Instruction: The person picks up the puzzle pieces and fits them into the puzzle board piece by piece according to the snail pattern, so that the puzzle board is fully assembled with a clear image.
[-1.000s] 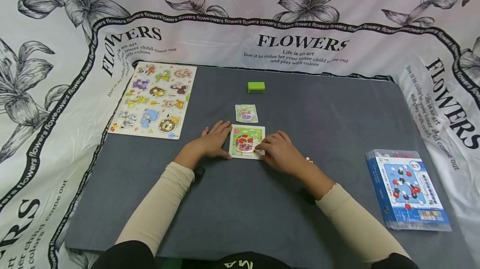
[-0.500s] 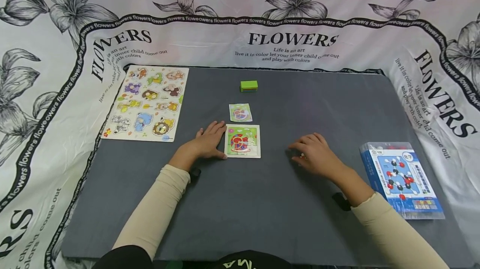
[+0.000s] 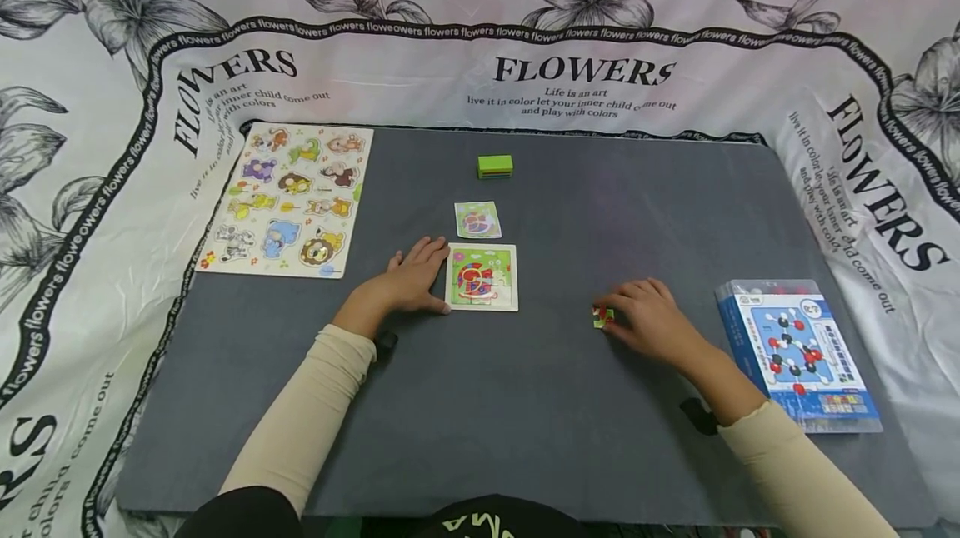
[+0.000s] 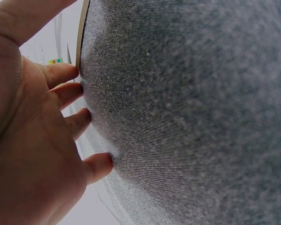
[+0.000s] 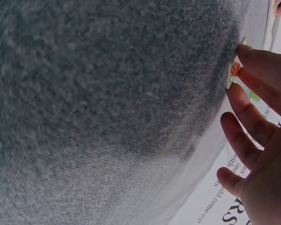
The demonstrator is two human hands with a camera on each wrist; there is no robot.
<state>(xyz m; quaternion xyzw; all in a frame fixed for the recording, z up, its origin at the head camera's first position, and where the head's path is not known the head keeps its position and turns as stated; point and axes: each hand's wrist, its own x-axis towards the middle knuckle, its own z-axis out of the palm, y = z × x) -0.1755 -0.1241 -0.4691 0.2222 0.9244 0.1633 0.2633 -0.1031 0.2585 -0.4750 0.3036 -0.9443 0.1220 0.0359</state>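
Observation:
In the head view, a small square jigsaw puzzle point(image 3: 482, 276), red and green in a pale frame, lies mid-table. My left hand point(image 3: 411, 281) rests flat against its left edge, fingers spread; in the left wrist view the fingertips point(image 4: 99, 165) touch the cloth beside the frame's edge. Farther right, my right hand point(image 3: 651, 320) pinches a small red and green jigsaw piece point(image 3: 603, 318) low over the table. Thumb and fingers surround that piece point(image 5: 234, 70) in the right wrist view, where it is seen nearly edge-on.
Just behind the puzzle lies a small picture card point(image 3: 477, 221), with a green block-like stack point(image 3: 495, 166) farther back. An animal board point(image 3: 285, 201) lies at the back left. On the right stands a boxed molecule kit point(image 3: 798, 355). A flower-printed sheet point(image 3: 397, 76) borders the grey table.
My right hand has left the puzzle and moved right to the loose piece, which now shows at its fingertips. My left hand keeps its place at the frame. The head view shifted slightly.

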